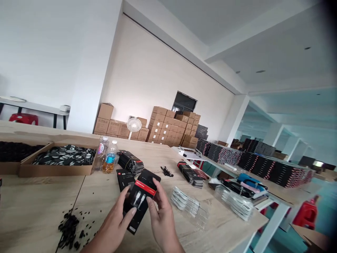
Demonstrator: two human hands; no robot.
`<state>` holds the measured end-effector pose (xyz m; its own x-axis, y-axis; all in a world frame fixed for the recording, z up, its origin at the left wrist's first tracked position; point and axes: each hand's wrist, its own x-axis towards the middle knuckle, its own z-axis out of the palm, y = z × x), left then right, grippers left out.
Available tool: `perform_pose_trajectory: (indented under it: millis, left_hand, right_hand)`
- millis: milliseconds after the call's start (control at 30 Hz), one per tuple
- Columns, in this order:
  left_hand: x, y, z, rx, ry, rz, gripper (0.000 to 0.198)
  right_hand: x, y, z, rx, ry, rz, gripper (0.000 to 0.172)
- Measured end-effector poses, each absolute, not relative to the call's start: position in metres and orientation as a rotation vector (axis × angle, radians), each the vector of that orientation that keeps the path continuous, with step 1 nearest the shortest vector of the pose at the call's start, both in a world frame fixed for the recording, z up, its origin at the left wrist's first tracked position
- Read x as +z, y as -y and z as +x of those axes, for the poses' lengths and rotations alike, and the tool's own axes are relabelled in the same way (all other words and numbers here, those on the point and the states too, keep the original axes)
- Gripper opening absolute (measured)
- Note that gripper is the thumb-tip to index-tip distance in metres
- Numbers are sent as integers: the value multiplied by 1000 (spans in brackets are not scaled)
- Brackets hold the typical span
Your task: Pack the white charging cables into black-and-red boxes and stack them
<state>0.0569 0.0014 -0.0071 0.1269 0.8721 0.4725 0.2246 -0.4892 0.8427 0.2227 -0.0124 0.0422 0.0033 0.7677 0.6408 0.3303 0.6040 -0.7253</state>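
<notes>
Between my two hands is a black cable box [140, 196] with a red band and a picture of white cable plugs, tilted above the table. My left hand [116, 219] grips its left edge, thumb on the front. On the right side my right hand [162, 212] holds it, thumb pressed near the plug picture and fingers around the edge. Just behind lies another black box [124, 178], with a banded stack of flat black boxes [131, 162] beyond it. White coiled cables in clear plastic trays [185, 202] lie to the right of my right hand.
Small black pieces [68, 226] are scattered at the table's left front; more [166, 171] lie farther back. Two bottles [109, 160] stand beside a cardboard tray [55, 171] of black discs. Another box stack [190, 174] and more clear trays [235, 205] sit right.
</notes>
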Motion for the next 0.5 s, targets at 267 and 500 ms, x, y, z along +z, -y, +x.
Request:
perform_pose_trajectory:
  millis: [267,500]
  left_hand:
    - [6,-4,57,1453,-824,1865,48]
    - [26,8,41,1432,-890,2244,33]
  right_hand:
    - [22,15,245,537,1554,-906,36]
    - [40,19,249,123,1709,-968,17]
